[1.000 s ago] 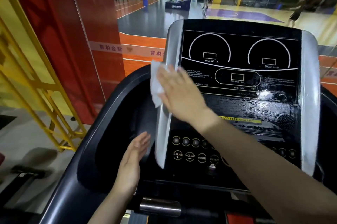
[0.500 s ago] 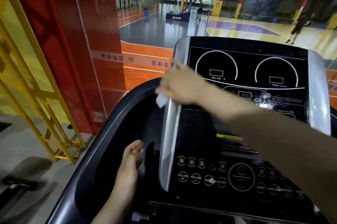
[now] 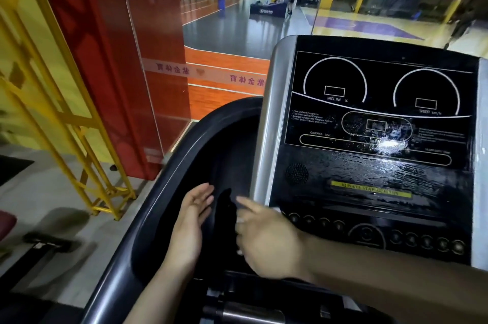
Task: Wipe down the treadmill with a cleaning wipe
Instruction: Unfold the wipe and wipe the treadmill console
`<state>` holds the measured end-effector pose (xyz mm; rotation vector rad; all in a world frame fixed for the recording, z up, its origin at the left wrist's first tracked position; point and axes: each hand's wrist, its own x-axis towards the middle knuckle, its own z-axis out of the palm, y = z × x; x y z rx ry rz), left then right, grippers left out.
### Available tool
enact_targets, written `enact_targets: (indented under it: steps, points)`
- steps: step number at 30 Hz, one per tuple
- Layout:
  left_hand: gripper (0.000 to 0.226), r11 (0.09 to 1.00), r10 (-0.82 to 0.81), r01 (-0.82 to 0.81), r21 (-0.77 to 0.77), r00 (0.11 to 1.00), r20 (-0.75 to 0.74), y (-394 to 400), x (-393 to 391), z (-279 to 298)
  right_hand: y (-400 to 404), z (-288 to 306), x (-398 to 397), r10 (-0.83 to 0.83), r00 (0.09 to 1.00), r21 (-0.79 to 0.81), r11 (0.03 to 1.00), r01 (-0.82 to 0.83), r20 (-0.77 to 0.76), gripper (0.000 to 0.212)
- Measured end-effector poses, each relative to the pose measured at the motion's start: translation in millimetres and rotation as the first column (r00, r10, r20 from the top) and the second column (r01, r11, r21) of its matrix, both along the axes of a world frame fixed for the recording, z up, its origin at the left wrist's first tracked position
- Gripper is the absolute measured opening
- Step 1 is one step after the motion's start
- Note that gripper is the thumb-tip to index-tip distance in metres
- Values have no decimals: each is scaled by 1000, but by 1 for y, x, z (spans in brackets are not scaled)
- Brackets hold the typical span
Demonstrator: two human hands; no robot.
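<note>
The treadmill [image 3: 184,165] fills the lower right of the head view, its black curved side handrail sweeping from the bottom edge up to the console. The console panel [image 3: 380,144] stands upright and black, with two white dial outlines marked INCLINE and SPEED, a yellow label strip lower down, and a wet sheen with streaks across its middle and lower part. A silver trim strip [image 3: 269,123] runs down the panel's left edge. Below the panel sits a row of round buttons [image 3: 412,239], blurred. Left of the machine stands a red pillar [image 3: 111,59], and beside it a yellow metal frame [image 3: 66,118] on the grey floor. Beyond the glass lies a basketball court [image 3: 237,30] with a blue hoop base.

The right hand [image 3: 269,242] reaches across from the right, at the bottom of the silver strip, forefinger stretched toward the strip's foot and the other fingers curled. The cleaning wipe [image 3: 239,220] shows only as small white slivers at the edge of that hand's fingers, held under the hand against the console's lower left corner. The left hand [image 3: 187,228] hovers just beside it in the dark recess inside the handrail, palm turned right, fingers straight and relaxed, holding nothing.
</note>
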<state>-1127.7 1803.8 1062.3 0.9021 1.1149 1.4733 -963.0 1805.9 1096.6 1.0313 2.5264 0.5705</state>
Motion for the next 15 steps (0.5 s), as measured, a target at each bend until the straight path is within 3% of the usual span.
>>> enact_targets:
  steps: [1, 3, 4, 5, 6, 7, 10, 13, 15]
  points:
    - [38, 1000, -5, 5, -5, 1000, -2, -1, -1, -1, -4, -4, 4, 99, 995, 0, 995, -99, 12, 23]
    - [33, 1000, -10, 10, -17, 1000, 1, -2, -3, 0, 8, 5, 9, 94, 917, -175, 969, -173, -387, 43]
    - [27, 1000, -21, 21, -17, 1000, -1, -2, -3, 2, 23, 27, 10, 199, 896, -65, 968, -244, -397, 37]
    - [26, 999, -34, 34, -10, 999, -1, -2, -2, 3, 52, 53, 12, 335, 938, 33, 942, -333, -88, 23]
    - [25, 999, -45, 45, -7, 999, -9, -2, -1, 4, 70, 85, 12, 245, 969, 200, 950, -239, -5, 21]
    - [25, 999, -47, 47, -9, 999, -21, -2, 1, 6, 91, 114, 11, 103, 987, 231, 970, -73, -121, 28]
    - [35, 998, -55, 54, -17, 997, -59, -5, 6, 10, 158, 188, 24, -60, 961, 298, 944, 142, -268, 42]
    - [28, 994, -108, 110, 9, 985, -135, -16, 9, 7, 193, 213, 38, -237, 774, 227, 870, 438, -588, 44]
    - [29, 987, -156, 162, 14, 969, -191, -23, 12, 7, 187, 200, 37, -268, 663, 158, 846, 509, -699, 47]
